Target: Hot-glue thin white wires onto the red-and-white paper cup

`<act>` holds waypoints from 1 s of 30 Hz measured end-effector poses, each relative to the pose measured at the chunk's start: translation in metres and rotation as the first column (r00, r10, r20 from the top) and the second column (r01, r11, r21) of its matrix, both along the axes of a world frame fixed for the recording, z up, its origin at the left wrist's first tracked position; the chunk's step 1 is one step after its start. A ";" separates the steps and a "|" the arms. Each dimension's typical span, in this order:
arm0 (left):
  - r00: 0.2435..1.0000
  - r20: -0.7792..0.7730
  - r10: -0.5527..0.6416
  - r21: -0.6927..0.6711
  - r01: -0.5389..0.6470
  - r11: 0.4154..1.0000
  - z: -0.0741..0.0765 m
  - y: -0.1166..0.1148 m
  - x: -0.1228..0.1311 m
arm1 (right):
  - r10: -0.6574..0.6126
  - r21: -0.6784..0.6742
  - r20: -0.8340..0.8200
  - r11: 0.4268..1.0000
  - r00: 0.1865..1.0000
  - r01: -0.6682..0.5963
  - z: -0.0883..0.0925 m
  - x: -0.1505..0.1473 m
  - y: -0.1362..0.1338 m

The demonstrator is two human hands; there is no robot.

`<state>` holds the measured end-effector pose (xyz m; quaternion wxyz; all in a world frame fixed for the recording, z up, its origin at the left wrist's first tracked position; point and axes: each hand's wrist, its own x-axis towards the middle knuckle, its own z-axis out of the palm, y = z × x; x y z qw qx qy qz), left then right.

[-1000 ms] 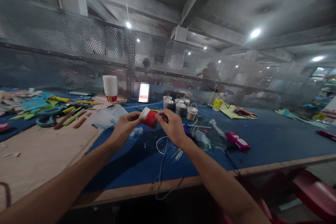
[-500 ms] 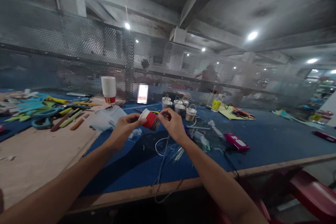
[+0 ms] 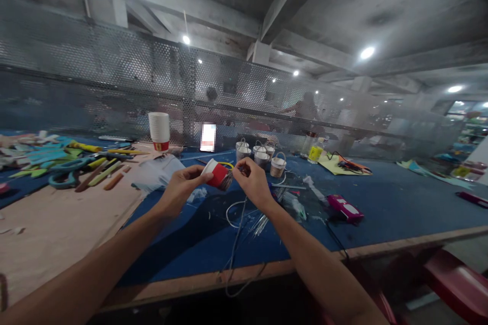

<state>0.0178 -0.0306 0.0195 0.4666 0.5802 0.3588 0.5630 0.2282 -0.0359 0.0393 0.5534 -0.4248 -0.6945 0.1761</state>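
Note:
My left hand (image 3: 182,185) pinches a red and white paper cup (image 3: 217,174) by its rim, thumb on the near side. The cup lies tilted in the air, its base toward the right, and greyish cord winds round the lower end. Close beside that end, my right hand (image 3: 251,180) is closed with thumb and fingertips together on a thin grey cord (image 3: 241,218). The cord trails from under this hand across the table and over its front edge. Exactly how the fingertips grip it is too small to see.
Behind stand several small cord-wrapped cups (image 3: 261,155) with handles and a stack of paper cups (image 3: 159,132). Scissors (image 3: 64,172) and tools lie left. A magenta device (image 3: 345,208), glue sticks (image 3: 261,224) and a yellow-labelled bottle (image 3: 314,152) are rightward. A perforated screen (image 3: 236,86) rises behind.
My right hand has moved very slightly right, away from the cup's base. The cup stays tilted in my left hand. The whole view has shifted a little.

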 end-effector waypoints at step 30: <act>0.999 -0.037 -0.015 0.048 0.017 0.999 -0.003 0.004 0.001 | 0.022 -0.020 -0.013 1.000 1.000 -0.022 0.000 0.002 0.002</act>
